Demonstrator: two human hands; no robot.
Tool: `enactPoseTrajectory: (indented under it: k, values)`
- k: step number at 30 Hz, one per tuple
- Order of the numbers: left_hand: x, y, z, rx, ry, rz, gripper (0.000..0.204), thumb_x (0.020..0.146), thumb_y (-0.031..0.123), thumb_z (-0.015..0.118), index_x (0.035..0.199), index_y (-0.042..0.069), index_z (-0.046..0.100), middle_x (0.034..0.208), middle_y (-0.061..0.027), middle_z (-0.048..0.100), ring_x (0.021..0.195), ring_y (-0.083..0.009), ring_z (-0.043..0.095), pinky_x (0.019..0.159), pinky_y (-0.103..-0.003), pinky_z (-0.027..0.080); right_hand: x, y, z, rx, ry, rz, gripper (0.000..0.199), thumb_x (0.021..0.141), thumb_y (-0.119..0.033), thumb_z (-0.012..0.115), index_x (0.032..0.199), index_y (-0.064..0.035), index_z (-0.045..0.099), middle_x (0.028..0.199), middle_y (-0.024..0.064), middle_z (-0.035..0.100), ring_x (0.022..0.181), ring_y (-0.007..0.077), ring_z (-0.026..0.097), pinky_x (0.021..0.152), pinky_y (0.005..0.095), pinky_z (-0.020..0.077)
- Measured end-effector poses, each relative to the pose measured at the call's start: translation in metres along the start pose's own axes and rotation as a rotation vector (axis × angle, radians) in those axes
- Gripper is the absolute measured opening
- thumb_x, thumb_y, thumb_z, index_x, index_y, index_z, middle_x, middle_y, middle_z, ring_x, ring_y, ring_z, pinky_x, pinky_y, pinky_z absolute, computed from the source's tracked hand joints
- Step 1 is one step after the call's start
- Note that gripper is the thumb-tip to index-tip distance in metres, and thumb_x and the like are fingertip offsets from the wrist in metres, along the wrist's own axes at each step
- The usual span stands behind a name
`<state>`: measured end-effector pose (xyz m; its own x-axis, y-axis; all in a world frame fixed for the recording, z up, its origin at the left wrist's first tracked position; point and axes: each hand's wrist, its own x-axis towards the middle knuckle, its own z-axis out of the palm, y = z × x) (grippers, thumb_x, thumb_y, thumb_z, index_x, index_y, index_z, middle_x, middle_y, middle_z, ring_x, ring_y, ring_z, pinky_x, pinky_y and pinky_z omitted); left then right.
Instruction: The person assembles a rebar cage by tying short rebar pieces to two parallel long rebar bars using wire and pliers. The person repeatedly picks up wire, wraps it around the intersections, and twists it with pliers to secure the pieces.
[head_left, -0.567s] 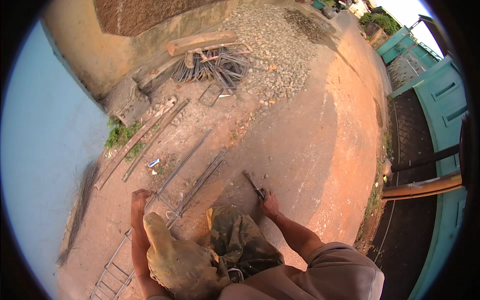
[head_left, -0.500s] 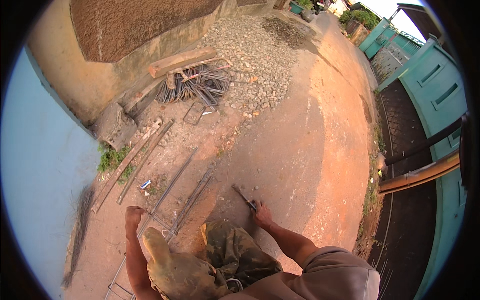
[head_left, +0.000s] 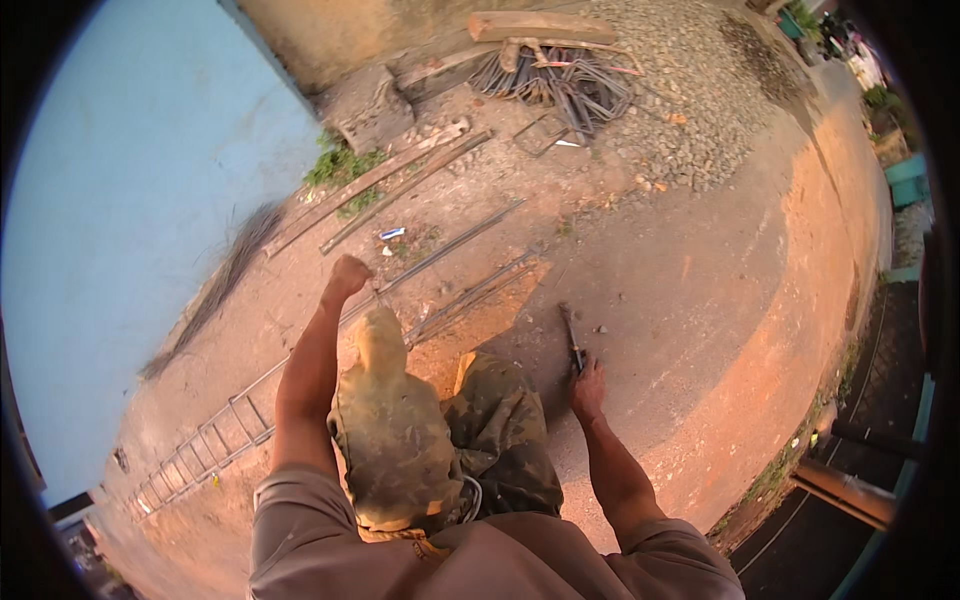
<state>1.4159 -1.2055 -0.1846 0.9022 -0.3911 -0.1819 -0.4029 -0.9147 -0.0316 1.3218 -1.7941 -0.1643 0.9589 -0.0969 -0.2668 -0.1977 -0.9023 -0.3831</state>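
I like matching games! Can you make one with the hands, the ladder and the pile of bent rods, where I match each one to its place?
Things:
1. right hand
2. left hand
3. rebar ladder frame
4. pile of bent rods

Places or states:
A. lying flat on the dirt at the lower left
B. heaped at the top beside the gravel
C. gripping a dark metal tool
D. closed in a fist over the long bars

Pairs: 1-C, 2-D, 3-A, 4-B
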Motion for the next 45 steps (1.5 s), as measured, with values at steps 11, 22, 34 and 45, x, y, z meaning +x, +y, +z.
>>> enactPoseTrajectory:
  k: [11, 22, 34, 45]
  values:
    - [-0.045, 0.06, -0.003, -1.418, 0.047, -1.217, 0.023, 0.079, 0.021, 0.073, 0.086, -0.002, 0.073, 0.082, -0.0147, 0.072, 0.068, -0.0225, 0.069, 0.066, -0.036, 0.056, 0.0, 0.008, -0.019, -0.037, -0.068, -0.024, 0.042, 0.098, -0.027, 0.049, 0.135, -0.007, 0.045, 0.119, 0.0223, 0.052, 0.105, 0.0432, 0.057, 0.082, 0.051, 0.0478]
    - [0.023, 0.083, -0.091, -0.685, -0.363, -0.583, 0.048, 0.082, 0.035, 0.068, 0.115, 0.001, 0.064, 0.12, -0.0198, 0.063, 0.111, -0.0355, 0.061, 0.096, -0.043, 0.049, 0.008, 0.028, -0.004, -0.049, -0.07, -0.102, 0.046, 0.099, -0.033, 0.045, 0.138, -0.008, 0.043, 0.125, 0.0207, 0.055, 0.11, 0.0425, 0.056, 0.084, 0.0521, 0.0464]
    - [-0.231, -0.034, -0.035, -0.753, 0.551, -1.67, 0.059, 0.088, 0.024, 0.064, 0.134, -0.008, 0.045, 0.127, -0.031, 0.053, 0.119, -0.0401, 0.053, 0.098, -0.044, 0.046, 0.027, 0.051, -0.005, 0.087, -0.171, -0.133, 0.06, 0.093, -0.04, 0.056, 0.139, -0.0044, 0.041, 0.126, 0.0223, 0.057, 0.115, 0.0422, 0.055, 0.087, 0.0501, 0.0455]
    - [-0.245, -0.116, -0.027, -0.508, 0.19, -1.437, 0.042, 0.093, 0.024, 0.057, 0.131, 0.008, 0.052, 0.134, -0.0107, 0.054, 0.124, -0.0297, 0.05, 0.101, -0.044, 0.042, -0.076, 0.029, -0.032, -0.183, 0.056, 0.235, 0.081, 0.08, -0.025, 0.073, 0.146, -0.0047, 0.03, 0.122, 0.0358, 0.052, 0.105, 0.0501, 0.056, 0.086, 0.0537, 0.0476]
